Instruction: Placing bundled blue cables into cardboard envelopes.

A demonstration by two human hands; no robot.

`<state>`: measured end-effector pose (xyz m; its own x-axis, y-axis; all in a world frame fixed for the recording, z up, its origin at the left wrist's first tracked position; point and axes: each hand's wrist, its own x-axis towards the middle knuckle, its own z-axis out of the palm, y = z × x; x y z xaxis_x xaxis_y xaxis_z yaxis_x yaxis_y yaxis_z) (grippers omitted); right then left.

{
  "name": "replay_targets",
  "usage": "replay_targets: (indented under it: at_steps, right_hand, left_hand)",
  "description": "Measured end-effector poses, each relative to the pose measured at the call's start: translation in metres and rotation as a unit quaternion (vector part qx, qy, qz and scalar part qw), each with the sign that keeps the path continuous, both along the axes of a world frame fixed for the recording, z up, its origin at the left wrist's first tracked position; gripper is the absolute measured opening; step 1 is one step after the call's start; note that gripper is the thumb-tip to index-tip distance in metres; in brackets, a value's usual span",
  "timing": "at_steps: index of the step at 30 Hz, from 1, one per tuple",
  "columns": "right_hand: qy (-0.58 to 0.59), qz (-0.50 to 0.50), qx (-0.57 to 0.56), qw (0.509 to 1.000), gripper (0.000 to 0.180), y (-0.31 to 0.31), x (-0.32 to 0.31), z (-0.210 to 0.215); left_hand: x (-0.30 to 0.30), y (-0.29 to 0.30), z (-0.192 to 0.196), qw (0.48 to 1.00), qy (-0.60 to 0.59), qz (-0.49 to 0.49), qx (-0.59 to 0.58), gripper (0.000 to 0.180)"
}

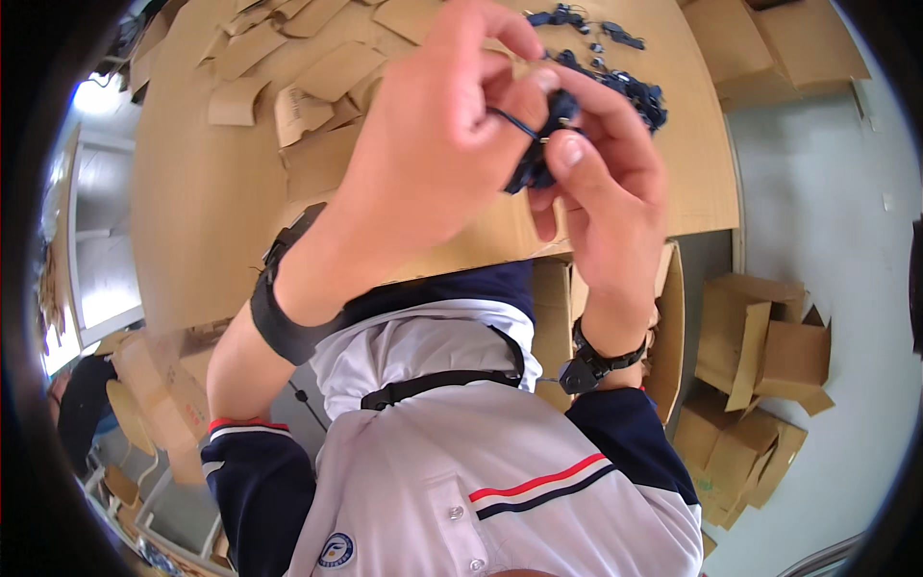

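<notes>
A small bundle of coiled black cable (531,173) is held up over the table between my two hands. My left hand (423,144) is closed on it, with a loop of the cable running out by the thumb. On the bundle's other side, my right hand (615,178) pinches it between thumb and fingers; a small shiny metal bit shows there, too small to make out. Part of the bundle is hidden behind the fingers. Beyond my right hand lies a pile of similar black cable bundles (646,99), with a few more (560,16) farther back.
Flat brown cardboard pieces (327,69) cover the far left of the wooden table (192,231). Below the table's near edge stands an open carton (673,327), close to my right forearm. More open boxes (735,346) sit on the floor at the right.
</notes>
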<state>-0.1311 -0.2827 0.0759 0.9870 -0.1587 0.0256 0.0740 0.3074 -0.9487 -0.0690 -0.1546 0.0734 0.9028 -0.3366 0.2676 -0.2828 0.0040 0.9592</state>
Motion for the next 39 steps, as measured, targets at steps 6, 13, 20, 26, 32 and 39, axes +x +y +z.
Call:
replay_targets:
  at_steps: [6, 13, 20, 26, 32, 39]
  right_hand:
    - [-0.118, -0.131, -0.142, 0.974, 0.023, 0.0, -0.002, -0.018]
    - [-0.033, 0.082, -0.14, 0.986, 0.021, -0.01, -0.009, -0.014]
    - [-0.278, -0.027, -0.419, 0.864, 0.017, -0.012, 0.006, -0.017]
    - [-0.372, -0.119, -0.496, 0.776, 0.022, -0.012, 0.019, -0.002]
    - [-0.45, -0.119, -0.444, 0.765, 0.026, -0.009, 0.026, 0.031]
    - [-0.46, -0.17, -0.477, 0.729, 0.03, -0.001, 0.023, 0.051]
  left_hand:
    - [-0.011, 0.035, -0.007, 0.97, -0.146, -0.078, 0.18, 0.019]
    - [-0.013, 0.055, -0.013, 0.936, -0.172, -0.143, 0.271, 0.018]
    - [-0.018, 0.118, -0.045, 0.806, -0.278, 0.09, 0.515, 0.034]
    - [-0.024, 0.14, -0.068, 0.821, -0.173, 0.049, 0.542, 0.038]
    - [-0.041, 0.111, -0.037, 0.991, 0.112, 0.01, 0.076, 0.037]
    - [-0.049, 0.07, -0.031, 0.987, 0.146, -0.044, -0.055, 0.022]
